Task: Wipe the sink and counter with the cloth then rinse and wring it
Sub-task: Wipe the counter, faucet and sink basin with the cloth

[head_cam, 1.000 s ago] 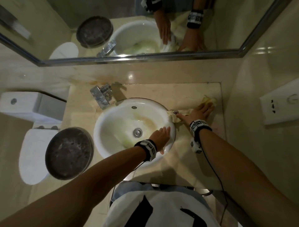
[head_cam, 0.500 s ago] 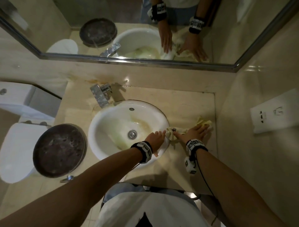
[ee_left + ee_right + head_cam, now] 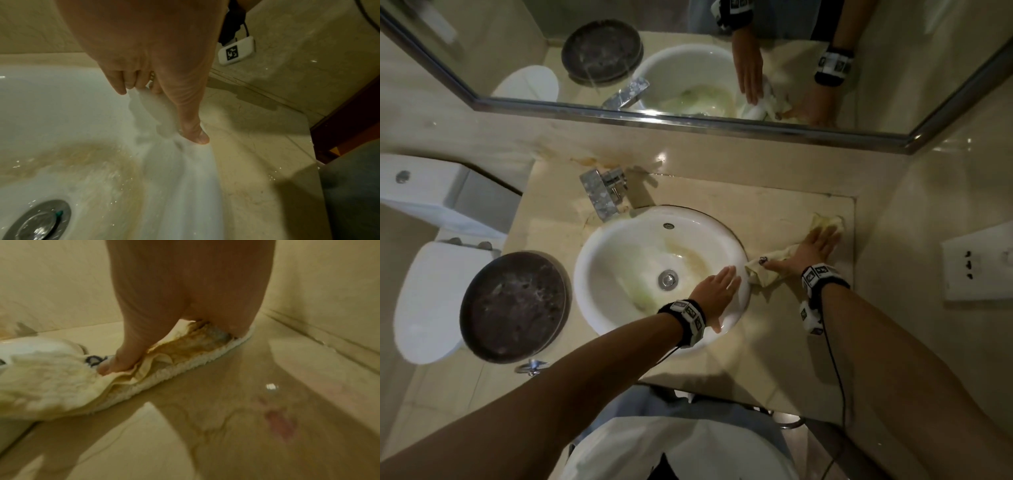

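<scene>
Right hand: the right hand (image 3: 812, 250) lies flat on the cloth (image 3: 774, 265), palm down, fingers straight and spread, thumb stretched out toward the sink; it presses the fabric against the counter and clasps nothing.
Cloth under the hand: the pale yellow cloth (image 3: 68, 382) runs beneath the palm in both directions. One crumpled end sticks out past the fingertips toward the side wall; the other end bunches up past the thumb and touches the sink's rim. The right wrist view shows brownish stains on its folds and a small dark printed mark near the thumb.
Left hand: the left hand (image 3: 717, 291) rests open on the near right part of the sink's rim, fingers straight and close together, holding nothing. In the left wrist view its thumb tip (image 3: 200, 138) sits on the rim's edge.
Sink: the white round sink (image 3: 619, 246) has yellow-brown staining in the bowl around the metal drain (image 3: 667, 279).
Counter: the beige counter (image 3: 774, 342) looks wet and glossy near the cloth.
Further out: a chrome tap (image 3: 604, 192) stands behind the sink, a dark round lid (image 3: 513, 306) lies to its left, and a white toilet (image 3: 431, 291) stands beyond that. A mirror (image 3: 688, 61) above reflects both hands.
</scene>
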Demonstrator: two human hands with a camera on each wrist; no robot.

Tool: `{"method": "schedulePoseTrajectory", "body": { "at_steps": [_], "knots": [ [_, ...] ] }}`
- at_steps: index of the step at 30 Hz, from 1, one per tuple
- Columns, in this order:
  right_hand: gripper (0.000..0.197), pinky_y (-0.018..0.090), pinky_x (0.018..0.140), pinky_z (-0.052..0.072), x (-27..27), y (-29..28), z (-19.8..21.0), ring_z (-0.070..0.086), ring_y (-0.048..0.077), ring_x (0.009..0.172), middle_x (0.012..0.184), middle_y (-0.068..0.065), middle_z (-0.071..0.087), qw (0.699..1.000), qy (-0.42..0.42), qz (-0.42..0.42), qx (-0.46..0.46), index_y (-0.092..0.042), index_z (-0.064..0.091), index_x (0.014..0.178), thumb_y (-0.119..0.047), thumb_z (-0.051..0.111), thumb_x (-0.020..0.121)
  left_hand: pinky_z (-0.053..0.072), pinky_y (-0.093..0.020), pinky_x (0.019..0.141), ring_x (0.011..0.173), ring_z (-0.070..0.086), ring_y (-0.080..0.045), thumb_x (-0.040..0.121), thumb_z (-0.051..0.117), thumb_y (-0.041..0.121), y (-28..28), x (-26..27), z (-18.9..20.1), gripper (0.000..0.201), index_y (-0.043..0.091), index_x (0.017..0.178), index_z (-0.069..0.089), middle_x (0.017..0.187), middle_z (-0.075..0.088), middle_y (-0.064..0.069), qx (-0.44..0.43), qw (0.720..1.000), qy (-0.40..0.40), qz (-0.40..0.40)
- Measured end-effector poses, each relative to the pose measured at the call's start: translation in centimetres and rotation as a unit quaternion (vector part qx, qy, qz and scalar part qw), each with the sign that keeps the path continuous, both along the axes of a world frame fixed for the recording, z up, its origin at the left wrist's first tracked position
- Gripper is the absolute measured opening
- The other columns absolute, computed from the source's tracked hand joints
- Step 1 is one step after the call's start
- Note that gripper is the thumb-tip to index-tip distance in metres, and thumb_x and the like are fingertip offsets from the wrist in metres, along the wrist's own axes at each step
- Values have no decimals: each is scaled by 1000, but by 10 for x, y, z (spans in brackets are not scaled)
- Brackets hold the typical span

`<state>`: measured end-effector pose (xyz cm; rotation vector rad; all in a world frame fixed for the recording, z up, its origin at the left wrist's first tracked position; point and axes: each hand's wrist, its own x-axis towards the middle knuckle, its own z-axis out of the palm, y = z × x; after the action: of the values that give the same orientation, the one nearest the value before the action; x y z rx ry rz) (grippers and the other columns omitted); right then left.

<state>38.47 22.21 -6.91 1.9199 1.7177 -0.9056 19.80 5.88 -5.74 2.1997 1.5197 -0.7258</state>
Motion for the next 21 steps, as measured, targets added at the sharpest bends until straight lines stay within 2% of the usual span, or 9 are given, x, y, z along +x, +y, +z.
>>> {"method": "schedulePoseTrajectory", "body": {
  "at_steps": [4, 9, 11, 15, 21],
  "knots": [
    [175, 59, 121, -13, -3, 24, -3, -43, 46, 139, 153, 25, -44, 993, -4, 117, -14, 0, -32, 150, -97, 66, 43, 22, -39, 120, 153, -1, -34, 69, 81, 55, 2, -3, -4, 133, 0, 157, -2, 164, -6, -22, -12, 1000, -8, -3],
    [172, 52, 120, -18, -11, 39, -7, -48, 41, 137, 152, 17, -49, 980, 24, 198, -18, -3, -29, 153, -93, 69, 45, 24, -39, 119, 153, -1, -34, 71, 79, 57, 5, -5, -7, 131, -1, 157, -2, 164, -6, -23, -19, 1000, -13, -17],
    [170, 49, 118, -19, -16, 41, -8, -48, 39, 137, 153, 14, -49, 978, 35, 207, -9, -5, -27, 154, -93, 69, 46, 24, -39, 119, 153, -1, -34, 72, 76, 60, 6, -8, -8, 130, 0, 157, -2, 164, -5, -23, -19, 999, -18, -29],
    [166, 48, 124, -12, -33, 38, -14, -46, 37, 139, 155, 13, -47, 983, 53, 173, 29, -5, -24, 156, -93, 67, 49, 24, -40, 119, 153, 1, -35, 72, 73, 65, 9, -12, -13, 129, -1, 156, 0, 164, -2, -23, -20, 999, -23, -45],
    [165, 47, 122, -14, -38, 42, -21, -46, 38, 139, 154, 15, -47, 983, 46, 168, 58, -5, -27, 155, -94, 66, 51, 25, -41, 119, 152, 3, -36, 71, 72, 67, 10, -16, -14, 131, -1, 156, 1, 163, 0, -25, -22, 998, -34, -51]
  ]
}}
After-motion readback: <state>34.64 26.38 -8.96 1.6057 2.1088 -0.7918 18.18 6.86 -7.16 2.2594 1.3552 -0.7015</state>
